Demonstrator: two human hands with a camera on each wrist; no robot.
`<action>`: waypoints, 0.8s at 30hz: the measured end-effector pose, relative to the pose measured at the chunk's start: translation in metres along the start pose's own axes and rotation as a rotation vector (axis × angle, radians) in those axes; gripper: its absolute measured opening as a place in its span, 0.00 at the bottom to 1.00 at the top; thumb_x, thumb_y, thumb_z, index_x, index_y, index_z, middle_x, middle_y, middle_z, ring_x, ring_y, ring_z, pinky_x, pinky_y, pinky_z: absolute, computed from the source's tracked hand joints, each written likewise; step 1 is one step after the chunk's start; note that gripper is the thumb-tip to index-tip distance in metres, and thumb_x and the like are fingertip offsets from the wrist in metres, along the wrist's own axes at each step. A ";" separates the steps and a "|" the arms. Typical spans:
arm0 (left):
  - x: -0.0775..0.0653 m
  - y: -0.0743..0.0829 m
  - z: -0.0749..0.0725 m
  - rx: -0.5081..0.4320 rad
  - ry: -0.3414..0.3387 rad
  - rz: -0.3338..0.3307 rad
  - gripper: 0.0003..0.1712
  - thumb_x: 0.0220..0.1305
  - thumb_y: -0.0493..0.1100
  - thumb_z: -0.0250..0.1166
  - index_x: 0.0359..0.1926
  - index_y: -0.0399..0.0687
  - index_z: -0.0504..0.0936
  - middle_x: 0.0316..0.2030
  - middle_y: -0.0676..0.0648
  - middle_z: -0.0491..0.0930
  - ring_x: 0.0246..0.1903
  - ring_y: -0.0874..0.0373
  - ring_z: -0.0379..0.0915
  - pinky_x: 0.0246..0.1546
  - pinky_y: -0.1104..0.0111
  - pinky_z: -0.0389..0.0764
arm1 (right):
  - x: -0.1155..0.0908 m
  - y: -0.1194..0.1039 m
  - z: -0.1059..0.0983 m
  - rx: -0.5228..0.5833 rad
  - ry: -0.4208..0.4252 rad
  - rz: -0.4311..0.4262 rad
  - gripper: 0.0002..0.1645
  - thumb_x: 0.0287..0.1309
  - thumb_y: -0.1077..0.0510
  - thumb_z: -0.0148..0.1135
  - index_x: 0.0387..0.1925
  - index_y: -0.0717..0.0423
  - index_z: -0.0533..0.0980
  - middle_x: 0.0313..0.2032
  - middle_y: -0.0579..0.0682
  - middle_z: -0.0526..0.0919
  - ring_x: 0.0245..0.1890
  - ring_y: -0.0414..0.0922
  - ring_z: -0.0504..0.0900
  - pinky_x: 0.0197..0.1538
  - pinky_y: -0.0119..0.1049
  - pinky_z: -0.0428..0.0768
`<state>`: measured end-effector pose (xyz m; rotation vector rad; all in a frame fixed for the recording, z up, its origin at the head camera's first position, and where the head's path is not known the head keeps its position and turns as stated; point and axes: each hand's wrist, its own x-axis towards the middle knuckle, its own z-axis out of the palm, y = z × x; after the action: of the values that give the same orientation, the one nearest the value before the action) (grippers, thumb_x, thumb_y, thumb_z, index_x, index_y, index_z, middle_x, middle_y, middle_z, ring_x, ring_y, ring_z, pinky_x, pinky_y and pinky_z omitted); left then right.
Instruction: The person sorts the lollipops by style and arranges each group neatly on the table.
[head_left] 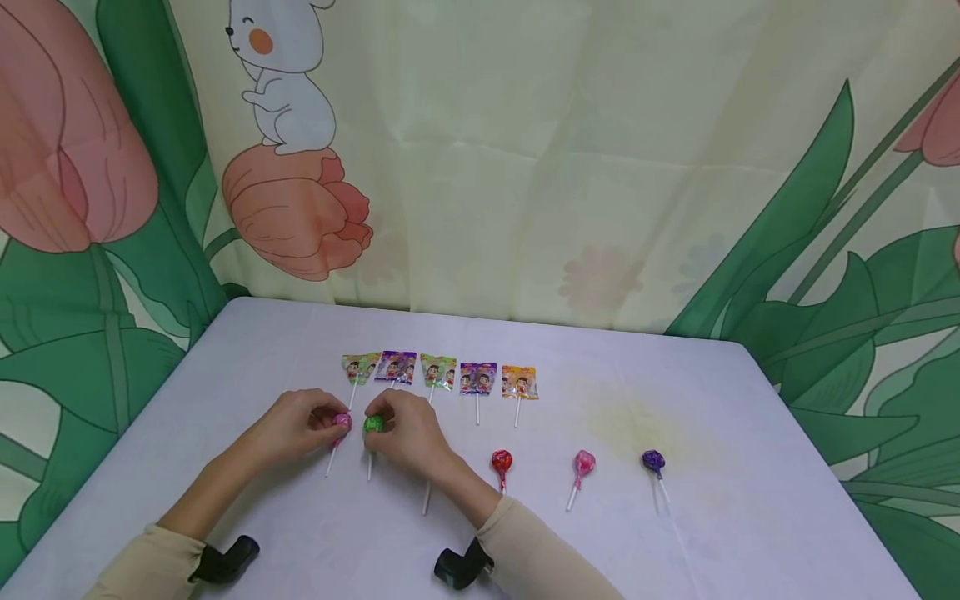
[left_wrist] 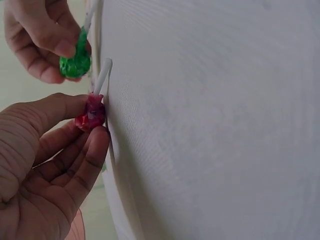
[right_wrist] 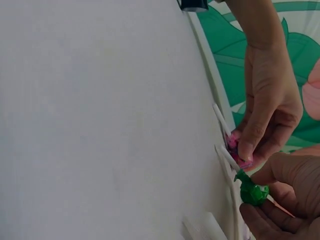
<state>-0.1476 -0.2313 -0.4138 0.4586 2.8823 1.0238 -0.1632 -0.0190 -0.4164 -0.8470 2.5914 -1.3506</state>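
My left hand (head_left: pixel 296 429) pinches a pink-wrapped round lollipop (head_left: pixel 342 420) by its head, the white stick pointing toward me. Just right of it, my right hand (head_left: pixel 416 432) holds a green-wrapped lollipop (head_left: pixel 372 424) between thumb and fingers. In the left wrist view the thumb lies against the twisted wrapper of the pink lollipop (left_wrist: pixel 95 112). The right wrist view shows the green lollipop (right_wrist: pixel 253 193) gripped at its head, close beside the pink one. A white stick (head_left: pixel 427 498) comes out from under the right hand, its head hidden.
Behind the hands runs a row of flat-packet lollipops: green (head_left: pixel 361 367), purple (head_left: pixel 396 367), another green (head_left: pixel 438 372), another purple (head_left: pixel 477 377) and orange (head_left: pixel 519 382). To the right lie red (head_left: pixel 502 460), pink (head_left: pixel 584 463) and dark purple (head_left: pixel 653 460) round lollipops on the white table (head_left: pixel 750 500).
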 end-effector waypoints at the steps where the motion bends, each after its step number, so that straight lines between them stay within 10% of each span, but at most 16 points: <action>1: 0.000 0.000 0.000 -0.001 0.002 0.006 0.11 0.60 0.38 0.75 0.42 0.37 0.87 0.30 0.53 0.79 0.30 0.60 0.72 0.31 0.73 0.78 | 0.002 0.001 0.000 -0.001 0.006 0.004 0.14 0.52 0.66 0.74 0.43 0.60 0.82 0.37 0.47 0.86 0.35 0.34 0.81 0.41 0.22 0.79; 24: 0.000 0.001 0.000 -0.008 0.012 0.045 0.09 0.59 0.36 0.75 0.39 0.38 0.87 0.28 0.54 0.79 0.29 0.61 0.72 0.29 0.72 0.78 | 0.008 0.002 0.000 -0.037 0.005 0.040 0.15 0.52 0.65 0.74 0.42 0.60 0.82 0.35 0.48 0.86 0.32 0.36 0.79 0.37 0.23 0.76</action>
<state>-0.1471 -0.2305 -0.4136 0.5202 2.8896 1.0480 -0.1708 -0.0222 -0.4167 -0.7928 2.6310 -1.2998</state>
